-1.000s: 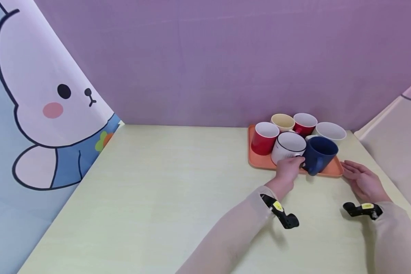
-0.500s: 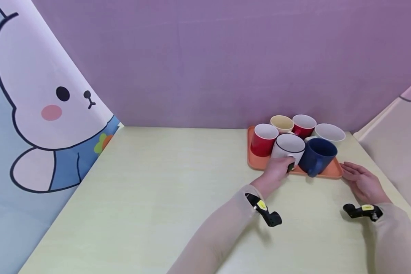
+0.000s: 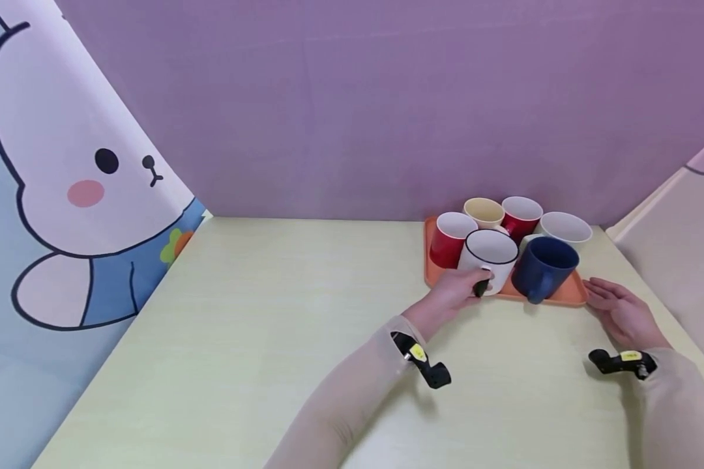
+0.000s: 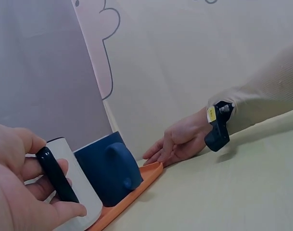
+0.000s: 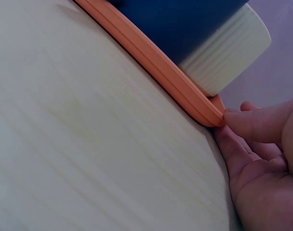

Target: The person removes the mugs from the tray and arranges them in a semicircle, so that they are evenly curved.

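Note:
My left hand [image 3: 453, 288] grips the handle of a white mug [image 3: 497, 260] with a black rim; the handle's outer side is black [image 4: 57, 174]. The mug stands over the front of an orange tray [image 3: 569, 293], tilted in the left wrist view. Right beside it on the tray is a dark blue mug [image 3: 545, 264], its handle facing front. At the tray's right front corner is my right hand [image 3: 624, 314], fingers mostly straight. Its thumb and fingertips touch the rim in the right wrist view.
Behind on the tray stand a red cup [image 3: 448, 247] with white inside, a pale yellow cup [image 3: 484, 210], another red mug [image 3: 521, 215] and a wide white cup [image 3: 566, 228]. A purple backdrop [image 3: 328, 117] rises directly behind the table [image 3: 240, 326].
My left hand has shifted left along the mug's handle side, and the white mug has moved slightly left and forward, away from the blue mug. My right hand stays at the tray's corner.

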A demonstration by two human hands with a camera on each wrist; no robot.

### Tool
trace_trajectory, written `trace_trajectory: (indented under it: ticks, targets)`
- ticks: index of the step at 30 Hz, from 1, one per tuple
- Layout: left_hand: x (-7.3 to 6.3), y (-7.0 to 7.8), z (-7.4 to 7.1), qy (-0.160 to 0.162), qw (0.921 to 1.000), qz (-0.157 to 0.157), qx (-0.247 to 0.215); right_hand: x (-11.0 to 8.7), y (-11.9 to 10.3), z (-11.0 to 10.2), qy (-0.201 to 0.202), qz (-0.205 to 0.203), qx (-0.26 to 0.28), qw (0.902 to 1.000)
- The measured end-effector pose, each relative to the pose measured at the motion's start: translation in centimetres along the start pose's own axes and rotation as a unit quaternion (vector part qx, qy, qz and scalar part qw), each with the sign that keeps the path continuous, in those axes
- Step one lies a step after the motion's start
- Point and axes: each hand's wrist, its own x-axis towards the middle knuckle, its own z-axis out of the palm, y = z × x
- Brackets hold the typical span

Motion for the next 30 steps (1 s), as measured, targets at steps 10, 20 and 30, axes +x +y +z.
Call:
trace_trajectory:
  ticks: [10,20,30]
  targets:
    - [-0.9,1.2,-2.8,-0.051,0.9984,-0.007,0.024,0.0,-0.2,-0.1,0.006,0.007,-0.005,0.9999]
    - [-2.2,2.4,-5.8,-0.071,0.9964,0.015,0.043,-0.1,-0.2,-0.1,0.007,0.014,0.004,0.9999]
    - [-3.0,3.9,-9.1,-0.058,0.9956,0.029,0.068,0.0,-0.2,0.1,0.005,0.009,-0.001,0.9999]
